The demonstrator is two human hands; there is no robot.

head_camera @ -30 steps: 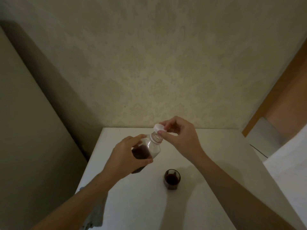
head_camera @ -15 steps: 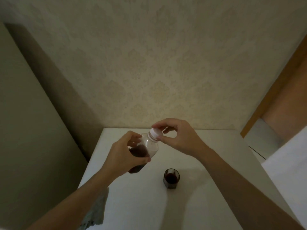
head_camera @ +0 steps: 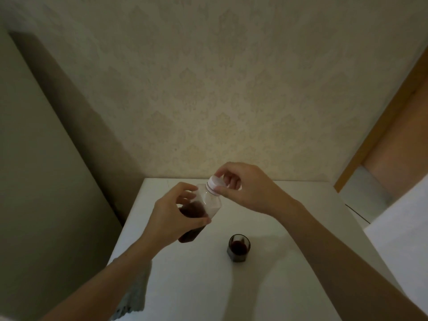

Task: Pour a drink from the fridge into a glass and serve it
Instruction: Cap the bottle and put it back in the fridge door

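Observation:
My left hand (head_camera: 171,218) grips a clear plastic bottle (head_camera: 209,203) that is partly full of dark red drink and tilted to the right, held above the white table (head_camera: 278,286). My right hand (head_camera: 247,189) pinches the white cap (head_camera: 215,182), which sits on the bottle's neck. A small dark glass (head_camera: 239,247) with dark red drink in it stands upright on the table, below and right of the bottle, untouched.
A grey cloth (head_camera: 136,295) hangs over the table's left edge beside my left forearm. The patterned wall stands right behind the table. A wooden door frame (head_camera: 379,126) runs along the right, with a white surface (head_camera: 403,230) below it.
One second ago the cap was off and held just above the open neck. My right hand has set it onto the bottle and now grips it there. The glass has not moved.

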